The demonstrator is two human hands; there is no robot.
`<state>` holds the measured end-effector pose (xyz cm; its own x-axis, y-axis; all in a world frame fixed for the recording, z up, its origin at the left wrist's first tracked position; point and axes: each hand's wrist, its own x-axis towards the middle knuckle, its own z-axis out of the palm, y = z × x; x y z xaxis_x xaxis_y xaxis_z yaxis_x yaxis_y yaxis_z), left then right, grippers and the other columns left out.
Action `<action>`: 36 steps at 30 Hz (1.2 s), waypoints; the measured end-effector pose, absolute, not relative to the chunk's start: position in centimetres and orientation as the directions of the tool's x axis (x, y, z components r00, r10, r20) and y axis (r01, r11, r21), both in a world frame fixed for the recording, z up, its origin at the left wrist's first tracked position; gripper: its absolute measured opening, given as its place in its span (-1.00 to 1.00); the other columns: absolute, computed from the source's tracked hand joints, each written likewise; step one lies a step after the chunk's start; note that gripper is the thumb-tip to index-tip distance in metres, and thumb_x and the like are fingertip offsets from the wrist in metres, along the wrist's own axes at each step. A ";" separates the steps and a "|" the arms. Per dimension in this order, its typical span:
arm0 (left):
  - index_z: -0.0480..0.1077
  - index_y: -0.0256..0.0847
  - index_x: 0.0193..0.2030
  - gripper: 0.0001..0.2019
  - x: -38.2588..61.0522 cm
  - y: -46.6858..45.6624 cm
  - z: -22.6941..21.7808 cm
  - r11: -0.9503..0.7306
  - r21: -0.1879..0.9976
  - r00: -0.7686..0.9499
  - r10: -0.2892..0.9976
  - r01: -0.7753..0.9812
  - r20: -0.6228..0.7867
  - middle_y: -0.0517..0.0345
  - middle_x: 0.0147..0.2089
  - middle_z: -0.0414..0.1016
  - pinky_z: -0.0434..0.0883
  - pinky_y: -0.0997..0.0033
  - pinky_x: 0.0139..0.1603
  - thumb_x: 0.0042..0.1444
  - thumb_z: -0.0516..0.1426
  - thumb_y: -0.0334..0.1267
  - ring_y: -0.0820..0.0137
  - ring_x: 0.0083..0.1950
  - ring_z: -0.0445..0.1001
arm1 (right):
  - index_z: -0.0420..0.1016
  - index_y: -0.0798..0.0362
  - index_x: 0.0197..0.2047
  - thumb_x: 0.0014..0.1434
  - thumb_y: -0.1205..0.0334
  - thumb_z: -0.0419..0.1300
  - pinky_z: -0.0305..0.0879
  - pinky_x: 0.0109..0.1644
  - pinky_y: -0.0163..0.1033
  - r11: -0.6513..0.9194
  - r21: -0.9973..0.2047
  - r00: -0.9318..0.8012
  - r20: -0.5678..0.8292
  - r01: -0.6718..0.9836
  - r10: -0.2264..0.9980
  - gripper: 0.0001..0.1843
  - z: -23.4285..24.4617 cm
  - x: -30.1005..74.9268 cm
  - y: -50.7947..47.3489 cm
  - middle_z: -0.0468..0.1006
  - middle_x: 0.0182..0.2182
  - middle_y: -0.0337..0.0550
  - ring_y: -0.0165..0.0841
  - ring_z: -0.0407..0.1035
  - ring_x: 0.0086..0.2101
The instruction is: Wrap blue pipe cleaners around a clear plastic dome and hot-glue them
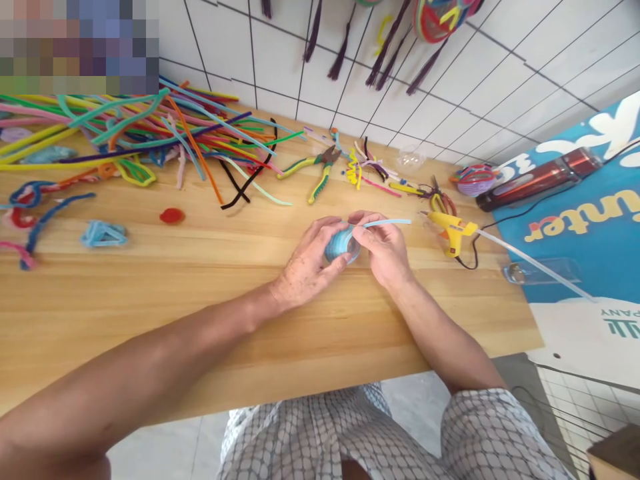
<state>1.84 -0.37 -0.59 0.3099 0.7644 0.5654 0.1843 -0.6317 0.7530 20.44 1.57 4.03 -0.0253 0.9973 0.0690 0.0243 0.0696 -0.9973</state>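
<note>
My left hand (314, 261) is wrapped round a small ball (337, 245) covered in light blue pipe cleaner windings. Part of the ball's right side looks clear, like see-through plastic. With thumb and fingers closed, my right hand (384, 252) presses a light blue pipe cleaner (395, 222) against the ball's upper right. Its free end sticks out to the right past my knuckles. Both hands are just above the wooden table, and my fingers hide much of the ball. Beyond them lie green-and-yellow pliers (320, 171), jaws pointing up and right.
A pile of coloured pipe cleaners (150, 133) spreads over the back left. A blue triangular piece (104, 234) and a red disc (172, 216) lie left. On the right are a yellow glue gun (453, 230) with a cord, a clear ball (410, 159) and a red flask (543, 179).
</note>
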 end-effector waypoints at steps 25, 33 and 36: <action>0.25 -0.12 0.40 -0.44 1.9 -0.4 -0.7 -0.629 0.763 0.318 0.761 0.150 0.565 -0.21 0.39 0.38 0.37 -0.20 0.50 0.28 0.21 -0.29 0.02 0.49 0.35 | 0.57 -0.07 -0.37 -0.02 -0.06 0.57 0.45 -0.14 -0.18 0.076 -0.996 0.038 0.078 0.052 0.996 -0.65 3.3 20.2 1.3 0.65 -0.15 -0.20 -0.33 0.47 -0.23; 0.26 -0.11 0.41 -0.56 1.5 -0.6 -0.2 -0.613 0.776 0.336 0.769 0.148 0.544 -0.19 0.39 0.41 0.37 -0.21 0.51 0.45 0.12 -0.15 0.05 0.49 0.36 | 0.57 -0.06 -0.38 -0.02 -0.07 0.57 0.45 -0.15 -0.17 0.068 -0.996 0.029 0.069 0.055 0.997 -0.64 3.4 20.2 1.3 0.65 -0.15 -0.20 -0.33 0.47 -0.24; 0.26 -0.12 0.42 -0.54 1.6 -0.6 -0.2 -0.587 0.795 0.315 0.791 0.152 0.524 -0.20 0.40 0.42 0.37 -0.19 0.51 0.47 0.12 -0.10 0.06 0.47 0.38 | 0.56 -0.05 -0.38 0.00 -0.06 0.57 0.45 -0.13 -0.17 0.078 -0.996 0.020 0.079 0.051 0.997 -0.65 3.3 20.2 1.3 0.65 -0.15 -0.20 -0.32 0.48 -0.22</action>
<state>1.55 -0.57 -0.18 0.3152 0.7912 0.5241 0.1524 -0.5873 0.7949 20.23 1.28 3.33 0.0204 0.9967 0.0787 0.0505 0.0776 -0.9957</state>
